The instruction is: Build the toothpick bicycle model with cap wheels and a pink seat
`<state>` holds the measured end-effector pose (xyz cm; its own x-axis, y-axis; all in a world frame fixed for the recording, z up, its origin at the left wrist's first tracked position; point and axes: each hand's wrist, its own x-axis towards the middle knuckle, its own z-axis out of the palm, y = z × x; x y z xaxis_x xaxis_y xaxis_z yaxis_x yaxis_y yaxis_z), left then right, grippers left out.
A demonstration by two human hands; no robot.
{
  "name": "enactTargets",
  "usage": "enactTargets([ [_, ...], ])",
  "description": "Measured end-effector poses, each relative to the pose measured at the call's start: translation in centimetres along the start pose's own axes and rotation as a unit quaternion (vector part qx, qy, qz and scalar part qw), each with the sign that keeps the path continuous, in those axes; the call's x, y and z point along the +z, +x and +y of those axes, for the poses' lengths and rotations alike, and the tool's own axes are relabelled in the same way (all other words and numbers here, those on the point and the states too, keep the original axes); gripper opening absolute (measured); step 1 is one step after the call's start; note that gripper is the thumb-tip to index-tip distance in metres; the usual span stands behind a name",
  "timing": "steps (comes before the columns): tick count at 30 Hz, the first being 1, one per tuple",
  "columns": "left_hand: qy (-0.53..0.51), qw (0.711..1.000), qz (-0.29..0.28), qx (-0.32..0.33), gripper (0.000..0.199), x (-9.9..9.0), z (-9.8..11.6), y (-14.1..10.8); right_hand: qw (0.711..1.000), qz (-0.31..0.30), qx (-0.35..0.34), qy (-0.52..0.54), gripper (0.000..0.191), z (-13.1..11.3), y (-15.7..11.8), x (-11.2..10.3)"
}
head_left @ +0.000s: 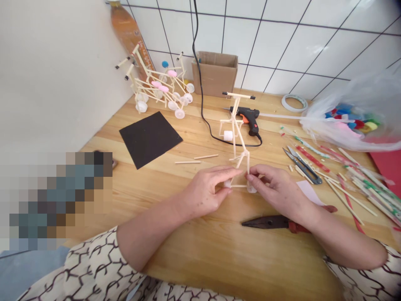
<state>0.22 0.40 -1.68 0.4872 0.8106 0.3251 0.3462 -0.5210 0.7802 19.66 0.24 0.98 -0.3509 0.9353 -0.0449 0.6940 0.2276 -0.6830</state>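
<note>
A small tricycle model made of pale wooden sticks (240, 134) stands on the table in front of me, its black-tipped handlebar at the far end. The fingers of my left hand (206, 190) close around the white wheel at the near left corner. At the near right corner, my right hand (275, 188) pinches the model beside the other near wheel (251, 187). My fingertips partly hide both wheels. Beyond the model lies a black and orange glue gun (247, 117), with a white glue stick out of its back.
Pliers (272, 222) lie under my right forearm. Thread snips (303, 165), loose sticks and a bag of coloured caps (354, 119) are on the right. Finished-looking stick tricycles (159, 88), a bottle (127, 31), a cardboard box (216, 77) and a black square (150, 139) stand or lie further back.
</note>
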Motion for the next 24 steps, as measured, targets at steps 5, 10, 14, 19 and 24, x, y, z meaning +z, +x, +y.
enactTargets([
  [5,-0.003,1.0,0.002,0.003,0.042,0.0,-0.05,-0.02,1.0,0.0,-0.008,-0.008,0.02,0.04,0.08,0.04],
  [10,-0.003,1.0,-0.001,0.004,0.041,-0.04,-0.06,0.01,1.0,-0.002,-0.006,-0.01,0.021,0.05,0.01,0.01],
  [14,-0.004,1.0,-0.005,-0.003,0.043,-0.15,0.0,0.02,1.0,-0.006,-0.003,-0.01,0.02,-0.03,-0.04,-0.03],
  [19,0.0,1.0,-0.009,-0.003,0.044,-0.3,-0.07,0.01,1.0,-0.006,-0.002,-0.01,0.019,0.03,-0.04,0.0],
  [24,0.004,1.0,-0.016,-0.005,0.045,-0.34,-0.12,0.02,1.0,-0.005,-0.007,-0.014,0.02,0.21,-0.05,0.1],
])
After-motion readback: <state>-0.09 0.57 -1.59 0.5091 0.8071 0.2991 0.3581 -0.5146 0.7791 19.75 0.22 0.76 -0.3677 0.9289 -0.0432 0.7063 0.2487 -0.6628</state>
